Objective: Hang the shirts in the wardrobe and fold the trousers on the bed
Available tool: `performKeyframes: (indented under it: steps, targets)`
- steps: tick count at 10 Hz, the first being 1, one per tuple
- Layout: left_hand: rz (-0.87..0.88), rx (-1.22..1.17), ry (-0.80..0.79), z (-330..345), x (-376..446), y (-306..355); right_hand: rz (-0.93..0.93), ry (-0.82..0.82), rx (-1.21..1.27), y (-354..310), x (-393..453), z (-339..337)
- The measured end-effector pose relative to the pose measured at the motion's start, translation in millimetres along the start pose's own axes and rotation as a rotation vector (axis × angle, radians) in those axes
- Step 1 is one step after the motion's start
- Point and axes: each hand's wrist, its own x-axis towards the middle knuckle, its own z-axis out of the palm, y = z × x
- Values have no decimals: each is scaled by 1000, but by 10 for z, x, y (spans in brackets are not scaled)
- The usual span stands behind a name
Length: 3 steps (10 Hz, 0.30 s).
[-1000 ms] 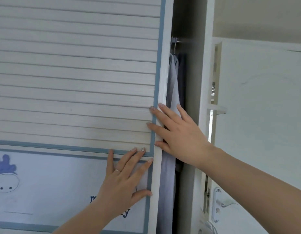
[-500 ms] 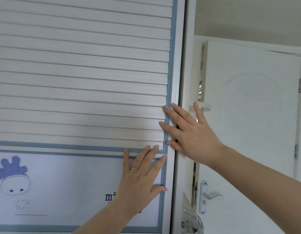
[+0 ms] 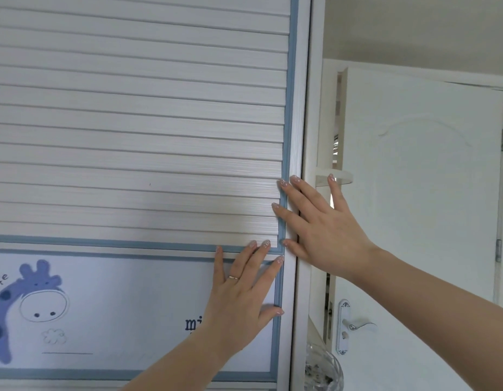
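Note:
The wardrobe's sliding door [image 3: 137,153], white slats with blue trim and a blue giraffe picture below, fills the left of the view and sits flush against the white side frame [image 3: 308,136]. My left hand [image 3: 242,294] lies flat on the lower picture panel near the door's right edge, fingers straight. My right hand [image 3: 321,230] presses flat across the door's right edge and the frame, fingers spread. No shirts, trousers or bed are in view; the wardrobe's inside is hidden.
A white room door [image 3: 419,210] with a silver lever handle [image 3: 357,324] stands ajar to the right of the wardrobe. A clear glass object [image 3: 322,368] shows at the bottom between wardrobe and door.
The sliding door has moved right and shut the gap where hanging shirts showed a second ago. Both hands travelled right with it, still flat on the door.

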Motion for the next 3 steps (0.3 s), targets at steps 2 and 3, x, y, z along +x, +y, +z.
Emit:
performKeyframes:
  steps: [2, 3]
  targets:
    - [-122, -550, -133, -522, -95, 4, 24, -120, 40, -69, -10, -283]
    - [-251, -1208, -294, -925, -304, -284, 45, -1, 221, -122, -323, -508]
